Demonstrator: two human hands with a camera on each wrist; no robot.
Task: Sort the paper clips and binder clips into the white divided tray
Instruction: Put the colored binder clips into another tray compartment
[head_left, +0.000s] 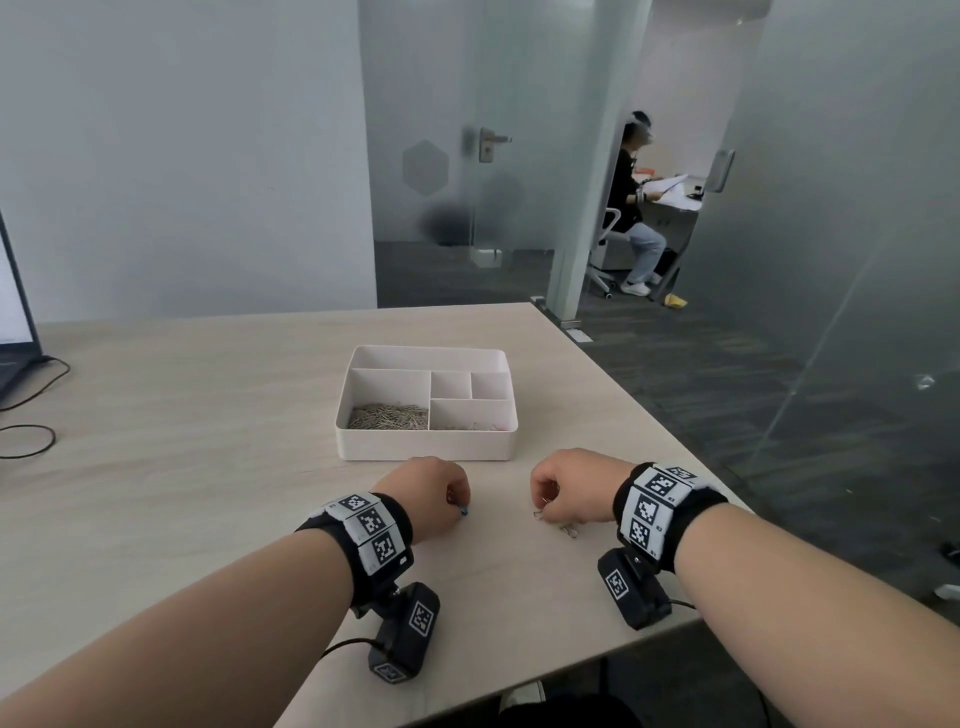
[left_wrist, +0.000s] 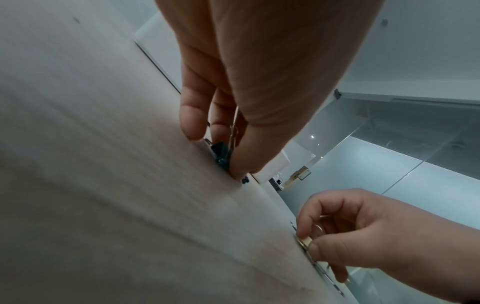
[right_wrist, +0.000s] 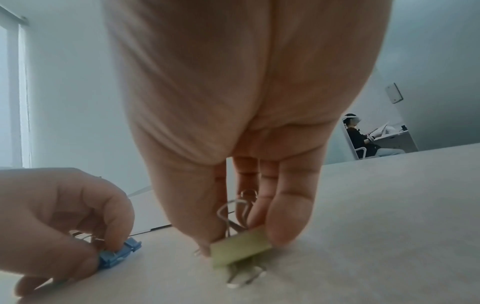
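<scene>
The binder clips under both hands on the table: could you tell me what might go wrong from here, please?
The right hand pinches the yellow-green binder clip only at its edges, so it could slip or spring away. The blue binder clips under the left hand might scatter when lifted. Either load could land among the paper clips in the white divided tray.

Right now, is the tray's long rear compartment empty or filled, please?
Empty: the white divided tray's long rear compartment shows only bare white floor.

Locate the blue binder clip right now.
Blue binder clip sits on the table, pinched by the left hand, just in front of the white tray.
</scene>
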